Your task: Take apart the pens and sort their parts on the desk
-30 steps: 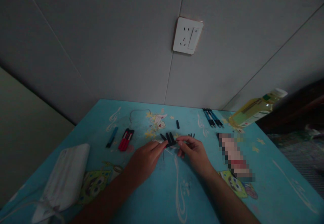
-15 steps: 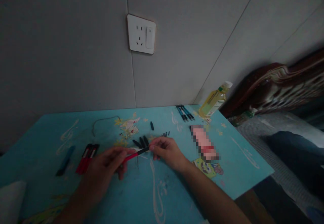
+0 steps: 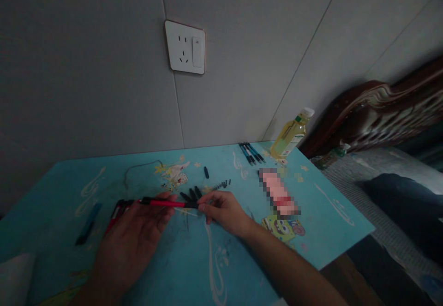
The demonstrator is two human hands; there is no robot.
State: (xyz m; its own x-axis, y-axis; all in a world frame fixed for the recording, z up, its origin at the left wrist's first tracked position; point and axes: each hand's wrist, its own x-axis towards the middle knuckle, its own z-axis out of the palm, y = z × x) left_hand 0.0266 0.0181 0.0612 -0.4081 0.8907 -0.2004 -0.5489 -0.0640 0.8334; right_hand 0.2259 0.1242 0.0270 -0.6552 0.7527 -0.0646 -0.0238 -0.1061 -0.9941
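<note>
A red pen with black ends (image 3: 166,203) lies level above the table, in front of me. My right hand (image 3: 223,210) pinches its black right end between thumb and fingertips. Under the other end, my left hand (image 3: 133,234) is turned palm up with fingers stretched out, and the pen crosses them. Just behind the pen are several black pen parts (image 3: 191,195), partly hidden by it. Small dark pieces (image 3: 222,185), perhaps springs, lie in a row beyond my right hand. Other red pens (image 3: 116,213) show partly behind my left hand.
A blue pen piece (image 3: 89,223) lies at the left, and a short black piece (image 3: 206,172) farther back. Several blue pens (image 3: 251,153) lie near a yellow liquid bottle (image 3: 290,135). A blurred pink packet (image 3: 278,193) is on the right. A wall socket (image 3: 185,47) is above.
My left hand has gone from gripping the pen's red barrel to lying open beneath it, showing the pen's full length. My right hand keeps its pinch. The view has shifted slightly.
</note>
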